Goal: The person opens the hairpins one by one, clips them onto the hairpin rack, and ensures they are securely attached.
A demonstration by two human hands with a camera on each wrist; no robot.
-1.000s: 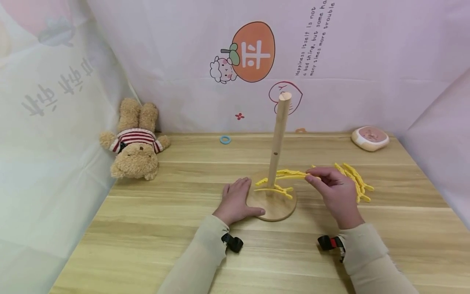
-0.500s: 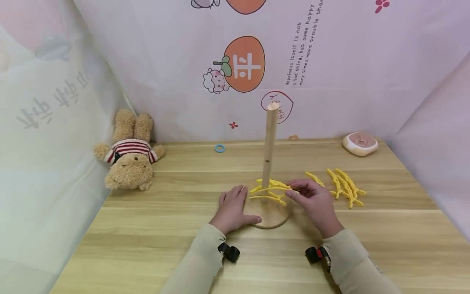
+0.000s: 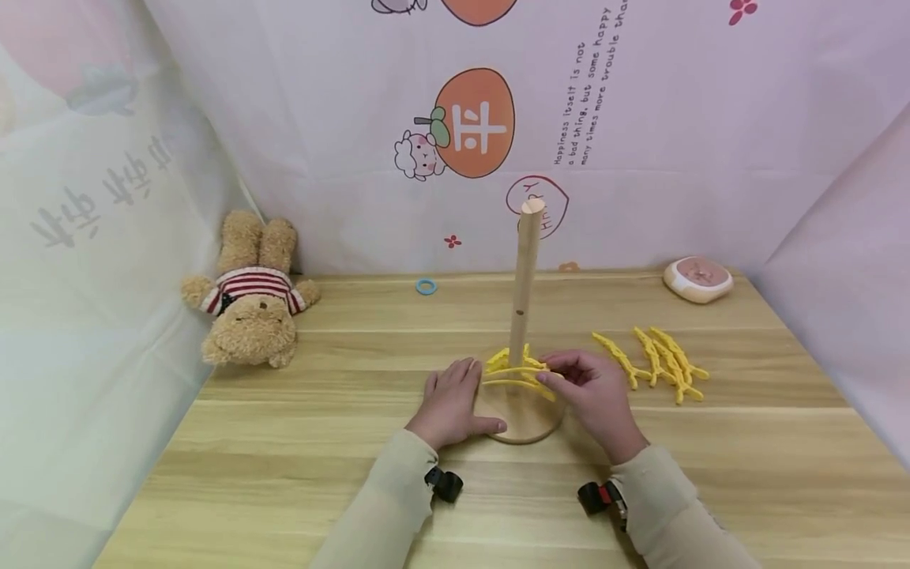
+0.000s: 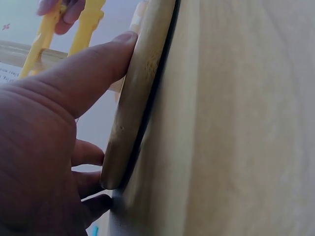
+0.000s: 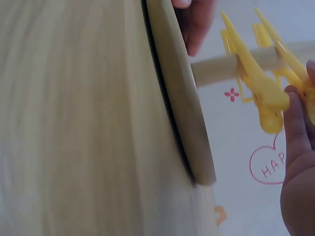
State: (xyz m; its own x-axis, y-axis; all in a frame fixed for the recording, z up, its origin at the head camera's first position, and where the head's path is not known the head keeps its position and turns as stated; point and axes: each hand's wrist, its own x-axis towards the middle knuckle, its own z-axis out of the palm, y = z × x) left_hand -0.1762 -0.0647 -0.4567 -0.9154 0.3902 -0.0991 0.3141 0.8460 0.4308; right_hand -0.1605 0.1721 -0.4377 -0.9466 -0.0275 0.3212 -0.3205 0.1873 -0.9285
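Observation:
A wooden post (image 3: 524,292) stands upright on a round wooden base (image 3: 522,433). My left hand (image 3: 449,405) is spread along the base's left edge, its thumb (image 4: 101,64) resting on the top face and the fingers at the rim. My right hand (image 3: 593,399) pinches the end of a yellow crocodile hair clip (image 5: 281,43) between thumb and fingers. That clip's long arms pass on either side of the post. Just below it, another yellow clip (image 5: 263,91) straddles the post near the base, with nobody holding it.
Several more yellow clips (image 3: 664,359) lie on the wooden table (image 3: 284,474) right of the right hand. A teddy bear (image 3: 256,296) lies at the back left, a blue ring (image 3: 426,286) near the back edge, and a rounded pink-and-white object (image 3: 698,278) at the back right.
My right hand has moved left toward the post, bringing the pinched clip from beside the base to around the post. The left hand stays on the base. The head view has shifted slightly.

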